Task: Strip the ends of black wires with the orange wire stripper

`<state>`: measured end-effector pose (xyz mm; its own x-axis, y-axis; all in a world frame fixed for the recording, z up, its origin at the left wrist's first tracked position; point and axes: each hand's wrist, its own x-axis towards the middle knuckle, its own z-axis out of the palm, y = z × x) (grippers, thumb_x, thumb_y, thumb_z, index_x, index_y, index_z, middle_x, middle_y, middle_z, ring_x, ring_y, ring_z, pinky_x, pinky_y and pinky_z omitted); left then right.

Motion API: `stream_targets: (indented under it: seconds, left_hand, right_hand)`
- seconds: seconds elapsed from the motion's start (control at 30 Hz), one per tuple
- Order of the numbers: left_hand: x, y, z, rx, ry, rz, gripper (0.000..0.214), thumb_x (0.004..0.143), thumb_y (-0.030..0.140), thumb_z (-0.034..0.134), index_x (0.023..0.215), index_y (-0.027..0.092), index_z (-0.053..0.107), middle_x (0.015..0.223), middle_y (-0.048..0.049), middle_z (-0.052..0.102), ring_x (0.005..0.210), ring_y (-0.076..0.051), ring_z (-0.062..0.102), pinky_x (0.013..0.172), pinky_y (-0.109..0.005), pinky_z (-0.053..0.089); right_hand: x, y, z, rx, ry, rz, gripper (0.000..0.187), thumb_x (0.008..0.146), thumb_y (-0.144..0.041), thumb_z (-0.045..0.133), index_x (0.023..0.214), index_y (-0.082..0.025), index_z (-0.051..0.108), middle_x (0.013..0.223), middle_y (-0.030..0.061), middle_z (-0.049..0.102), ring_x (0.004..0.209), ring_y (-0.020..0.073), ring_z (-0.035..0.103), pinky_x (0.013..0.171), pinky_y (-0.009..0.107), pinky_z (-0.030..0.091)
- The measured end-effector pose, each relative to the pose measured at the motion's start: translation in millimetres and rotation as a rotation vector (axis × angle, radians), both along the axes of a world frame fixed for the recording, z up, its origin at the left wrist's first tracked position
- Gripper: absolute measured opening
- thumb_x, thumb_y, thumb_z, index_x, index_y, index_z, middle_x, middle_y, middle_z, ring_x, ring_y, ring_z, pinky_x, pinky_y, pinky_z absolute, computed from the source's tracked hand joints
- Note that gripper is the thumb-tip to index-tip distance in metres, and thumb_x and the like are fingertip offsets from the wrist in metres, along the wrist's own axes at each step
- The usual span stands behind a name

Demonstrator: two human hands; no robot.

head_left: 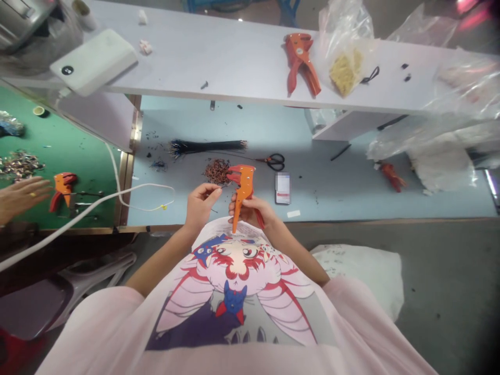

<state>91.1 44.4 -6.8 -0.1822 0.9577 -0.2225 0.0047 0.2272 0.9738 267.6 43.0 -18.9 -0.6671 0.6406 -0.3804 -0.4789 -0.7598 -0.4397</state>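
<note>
While hands (200,205) nearly meet, right (258,208) gripping pliers (245,185)

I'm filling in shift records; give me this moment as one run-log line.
right hand: holding orange hand tool | left hand: pinching thin wire near tool's head | bench: black wire bundle, scissors, phone

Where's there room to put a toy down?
On the white shelf, between the tiny screw and red tool; or the blue tabletop right of the phone, though a few specks lie there. It's crowded around the scissors, black wires and coppery pile.
</note>
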Motion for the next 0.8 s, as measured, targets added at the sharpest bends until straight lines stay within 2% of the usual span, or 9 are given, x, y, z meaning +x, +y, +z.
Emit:
stream_targets:
  seconds: [0.17, 0.37, 0.57, 0.8]
  left_hand:
    - [3.3, -2.7, 2.9, 0.035, -0.071, -0.049, 0.01, 0.071, 0.028, 0.067, 0.075, 0.018, 0.065, 0.074, 0.0006, 0.062, 0.073, -0.011, 0.055, 0.07, -0.022, 0.044]
    - [5.6, -8.6, 6.4, 0.047, -0.175, -0.165, 0.012, 0.073, 0.029, 0.068, 0.074, 0.018, 0.064, 0.078, -0.0005, 0.061, 0.076, -0.013, 0.057, 0.074, -0.025, 0.046]
    - [5.7, -10.3, 7.3, 0.044, -0.207, -0.22, 0.013, 0.071, 0.03, 0.069, 0.076, 0.018, 0.067, 0.08, -0.0027, 0.063, 0.078, -0.014, 0.06, 0.074, -0.026, 0.046]
    - [5.6, -12.0, 10.8, 0.065, -0.242, -0.257, 0.014, 0.072, 0.032, 0.069, 0.077, 0.019, 0.069, 0.081, -0.004, 0.065, 0.072, -0.014, 0.059, 0.07, -0.028, 0.047]
  right_hand:
    - [-5.1, -6.7, 12.6, -0.048, 0.173, 0.128, 0.021, 0.077, -0.021, 0.052, 0.097, -0.014, 0.051, 0.081, 0.0061, 0.065, 0.073, 0.0189, 0.064, 0.07, 0.04, 0.055]
    - [-7.6, -8.3, 20.5, -0.035, 0.251, 0.147, 0.023, 0.075, -0.024, 0.052, 0.095, -0.014, 0.048, 0.08, 0.0058, 0.064, 0.071, 0.0183, 0.062, 0.069, 0.039, 0.054]
    - [-8.5, -10.0, 19.3, 0.015, 0.311, 0.194, 0.024, 0.072, -0.027, 0.055, 0.09, -0.017, 0.044, 0.076, 0.0046, 0.061, 0.067, 0.0183, 0.06, 0.065, 0.042, 0.054]
    - [-7.5, -12.7, 17.3, 0.055, 0.278, 0.23, 0.029, 0.07, -0.034, 0.058, 0.088, -0.018, 0.041, 0.072, 0.0034, 0.059, 0.064, 0.0187, 0.059, 0.064, 0.044, 0.055]
